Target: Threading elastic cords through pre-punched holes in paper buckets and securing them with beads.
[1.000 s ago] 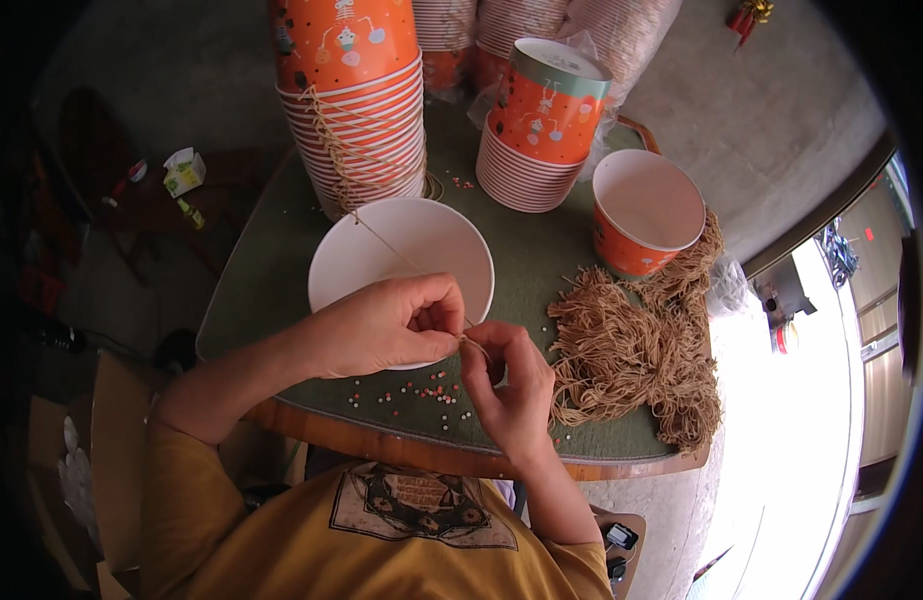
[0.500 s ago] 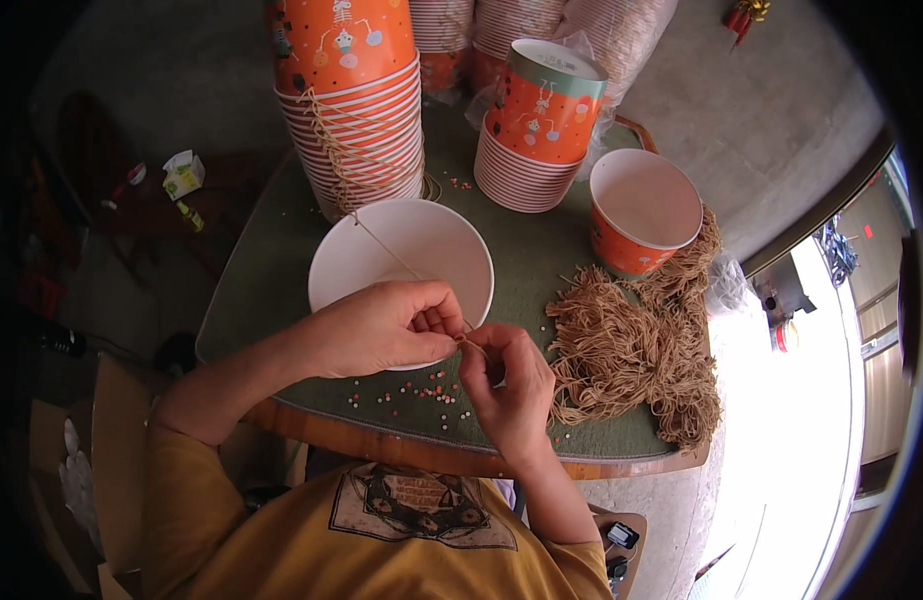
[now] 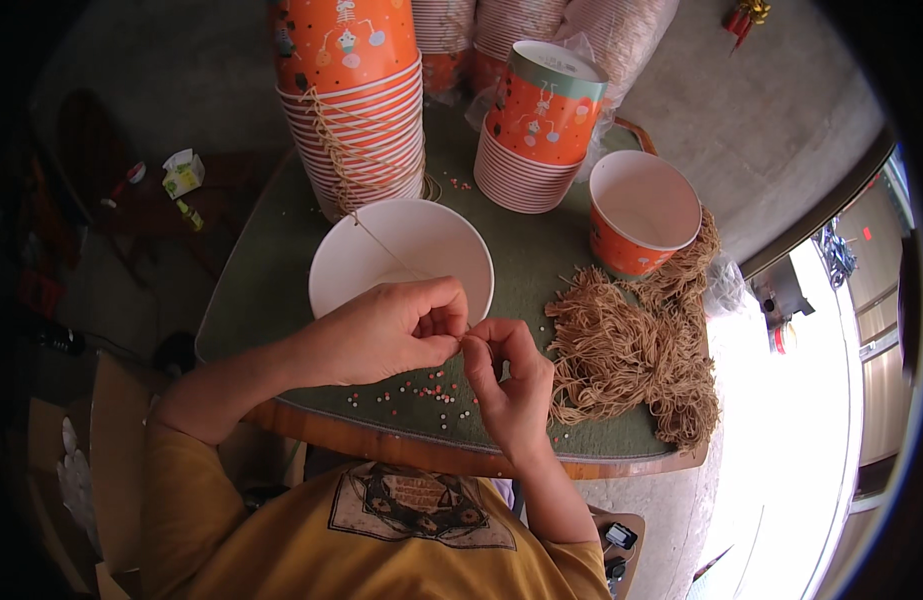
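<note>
Over the front rim of a white-lined paper bucket (image 3: 356, 258), my two hands meet fingertip to fingertip. A tan cord (image 3: 381, 245) runs from the bucket's far rim down to my left hand (image 3: 401, 330), whose fingers are closed on it. Thumb and index finger of my right hand (image 3: 506, 375) pinch at the same spot, on the cord's end as far as I can see; the exact bit between the fingertips is hidden. More cord hangs in loops down a tall stack of orange buckets (image 3: 353, 150) behind.
Small white and red paper dots (image 3: 441, 395) lie along the green table (image 3: 261, 290). To the right are a heap of tan cords (image 3: 621, 350) and an upright orange bucket (image 3: 631, 240). An upturned stack of buckets (image 3: 541, 120) stands at the back, near plastic-wrapped stacks.
My right fingertips have drawn slightly closer together and up against the left ones. The buckets and the cord heap have stayed put.
</note>
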`<state>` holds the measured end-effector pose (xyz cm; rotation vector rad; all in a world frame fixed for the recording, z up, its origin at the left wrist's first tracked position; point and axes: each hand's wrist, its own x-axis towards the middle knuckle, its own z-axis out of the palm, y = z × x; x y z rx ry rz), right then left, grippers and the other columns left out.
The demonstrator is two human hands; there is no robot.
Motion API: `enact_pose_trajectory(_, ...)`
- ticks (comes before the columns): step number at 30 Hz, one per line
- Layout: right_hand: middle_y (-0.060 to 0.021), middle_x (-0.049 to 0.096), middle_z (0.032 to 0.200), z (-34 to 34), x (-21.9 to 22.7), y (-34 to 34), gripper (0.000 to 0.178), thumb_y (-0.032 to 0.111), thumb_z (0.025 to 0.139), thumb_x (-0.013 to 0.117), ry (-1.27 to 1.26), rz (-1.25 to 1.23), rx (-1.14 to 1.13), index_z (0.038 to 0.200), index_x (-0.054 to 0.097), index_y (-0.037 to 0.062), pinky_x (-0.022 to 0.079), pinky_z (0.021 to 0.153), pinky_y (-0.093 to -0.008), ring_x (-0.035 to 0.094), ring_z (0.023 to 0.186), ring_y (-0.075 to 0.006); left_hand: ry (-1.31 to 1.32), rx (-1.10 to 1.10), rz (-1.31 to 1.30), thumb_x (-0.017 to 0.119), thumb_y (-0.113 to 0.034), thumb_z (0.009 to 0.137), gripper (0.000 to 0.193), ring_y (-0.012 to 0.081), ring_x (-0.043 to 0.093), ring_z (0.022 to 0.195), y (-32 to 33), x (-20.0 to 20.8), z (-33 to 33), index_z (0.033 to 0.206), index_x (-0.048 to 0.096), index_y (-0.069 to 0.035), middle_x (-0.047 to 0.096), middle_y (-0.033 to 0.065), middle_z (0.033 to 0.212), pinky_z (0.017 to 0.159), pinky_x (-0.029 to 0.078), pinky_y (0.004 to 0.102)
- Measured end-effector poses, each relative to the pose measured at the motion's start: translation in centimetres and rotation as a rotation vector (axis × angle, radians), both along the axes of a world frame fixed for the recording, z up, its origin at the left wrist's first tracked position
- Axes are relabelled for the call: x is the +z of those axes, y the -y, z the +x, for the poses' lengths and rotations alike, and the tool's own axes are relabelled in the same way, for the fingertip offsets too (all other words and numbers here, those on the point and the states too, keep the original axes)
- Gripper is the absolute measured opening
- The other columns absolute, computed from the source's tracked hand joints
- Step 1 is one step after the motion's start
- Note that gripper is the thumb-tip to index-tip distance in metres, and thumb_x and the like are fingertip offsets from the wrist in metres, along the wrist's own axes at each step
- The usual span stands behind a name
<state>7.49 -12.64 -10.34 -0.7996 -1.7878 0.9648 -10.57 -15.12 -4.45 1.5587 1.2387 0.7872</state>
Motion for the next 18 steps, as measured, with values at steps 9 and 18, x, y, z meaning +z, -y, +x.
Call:
enact_pose_trajectory(9, -0.0056, 0.060, 0.072, 0.02, -0.10, 0.15, 0.014, 0.005, 0.084, 0.069, 0.066, 0.035, -0.013, 0.091, 0.057, 0.0035, 0.048, 0.054, -0.0260, 0.057, 0.056, -0.0125, -0.124, 0.020, 0.222, 0.061, 0.002, 0.082, 0.013, 0.0139, 0.057, 0.070, 0.24, 0.10, 0.29, 0.089, 0.052, -0.002, 0.057, 0.0054, 0.080, 0.063, 0.048, 0.0295)
enact_pose_trajectory(18, -0.0048, 0.062, 0.075, -0.14, -0.23, 0.01, 0.020, 0.001, 0.077, 0.072, 0.142, 0.380, -0.077, 0.091, 0.057, 0.0054, 0.048, 0.053, -0.0317, 0.058, 0.060, -0.0202, -0.142, 0.007, 0.243, 0.061, 0.003, 0.081, 0.014, 0.0151, 0.055, 0.068, 0.33, 0.21, 0.09, 0.087, 0.049, -0.003, 0.055, 0.0056, 0.079, 0.063, 0.047, 0.0302)
